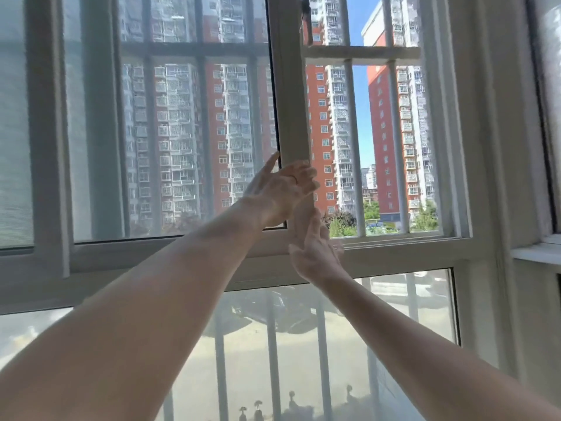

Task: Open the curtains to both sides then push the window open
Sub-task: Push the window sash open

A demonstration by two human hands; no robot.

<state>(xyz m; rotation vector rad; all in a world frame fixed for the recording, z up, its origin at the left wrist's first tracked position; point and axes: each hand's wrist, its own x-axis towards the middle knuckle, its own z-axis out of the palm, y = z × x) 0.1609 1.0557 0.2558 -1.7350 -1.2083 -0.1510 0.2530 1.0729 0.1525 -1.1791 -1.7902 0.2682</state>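
Observation:
The sliding window sash (290, 101) has a white upright frame and stands slid partway left, leaving an open gap (373, 132) on the right. My left hand (282, 189) reaches up to the sash's upright, thumb out against the glass side and fingers curled around its right edge. My right hand (315, 250) is just below, fingers stretched upward and pressed against the same upright near the bottom rail. A dark latch (306, 22) sits high on the upright. No curtain shows in this view.
White security bars (353, 147) stand outside the gap, with tall red and white buildings beyond. A fixed lower pane (273, 344) fills the space under my arms. A thick white frame post (485, 147) and a side window ledge (534, 253) are at the right.

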